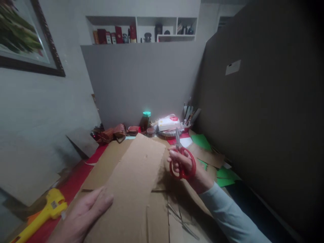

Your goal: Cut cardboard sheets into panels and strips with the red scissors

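Note:
My left hand (89,211) grips the left edge of a long piece of brown cardboard (134,175), thumb on top and the other fingers mostly out of sight. The piece is raised at an angle, its far end pointing away from me. To its right, my right hand (182,160) is closed around red-handled scissors (192,165). Their metal blades point up and away, apart from the cardboard. More flat cardboard (101,168) lies beneath on the table.
A yellow glue gun (52,206) lies at the left on a red surface (76,177). Green sheets (201,141) and cardboard scraps are at the right. Along the back stand a white packet (169,124), a jar with a teal lid (146,114) and a pen cup (186,127).

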The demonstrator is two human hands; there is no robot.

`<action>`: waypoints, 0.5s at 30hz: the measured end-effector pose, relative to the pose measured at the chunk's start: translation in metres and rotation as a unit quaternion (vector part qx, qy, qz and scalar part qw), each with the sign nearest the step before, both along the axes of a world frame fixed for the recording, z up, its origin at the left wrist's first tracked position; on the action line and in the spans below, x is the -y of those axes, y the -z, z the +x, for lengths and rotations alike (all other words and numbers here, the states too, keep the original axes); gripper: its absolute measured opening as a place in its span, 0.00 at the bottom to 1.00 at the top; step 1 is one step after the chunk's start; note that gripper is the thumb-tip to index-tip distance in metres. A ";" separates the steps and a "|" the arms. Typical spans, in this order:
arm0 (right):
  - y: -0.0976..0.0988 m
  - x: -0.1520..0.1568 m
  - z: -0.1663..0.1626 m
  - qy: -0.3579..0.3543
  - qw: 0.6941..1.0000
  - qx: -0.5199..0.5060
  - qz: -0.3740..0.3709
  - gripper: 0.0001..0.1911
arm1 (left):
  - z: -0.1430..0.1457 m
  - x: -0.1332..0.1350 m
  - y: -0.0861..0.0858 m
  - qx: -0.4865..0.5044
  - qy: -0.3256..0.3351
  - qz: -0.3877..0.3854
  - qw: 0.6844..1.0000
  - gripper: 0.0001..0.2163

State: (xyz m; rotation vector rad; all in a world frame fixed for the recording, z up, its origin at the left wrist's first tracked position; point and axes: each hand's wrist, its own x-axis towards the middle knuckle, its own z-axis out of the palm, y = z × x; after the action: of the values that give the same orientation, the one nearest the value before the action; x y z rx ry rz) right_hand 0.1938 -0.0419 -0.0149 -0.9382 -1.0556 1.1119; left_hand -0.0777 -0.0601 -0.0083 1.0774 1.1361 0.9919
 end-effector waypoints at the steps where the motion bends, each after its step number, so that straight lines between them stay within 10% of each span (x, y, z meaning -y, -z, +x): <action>1: 0.001 0.001 -0.003 -0.018 1.000 0.012 -0.006 0.16 | 0.003 0.000 0.000 0.042 -0.004 -0.018 0.999 0.12; 15: 0.005 0.026 -0.047 -0.139 0.986 0.089 -0.010 0.21 | 0.014 -0.002 0.018 0.051 -0.127 0.073 0.988 0.16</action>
State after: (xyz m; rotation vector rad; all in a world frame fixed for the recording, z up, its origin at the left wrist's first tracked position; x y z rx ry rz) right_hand 0.1467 -0.0682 -0.0200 -0.9390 -1.3546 1.2853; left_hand -0.0640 -0.0584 -0.0260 0.9997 1.1504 1.3331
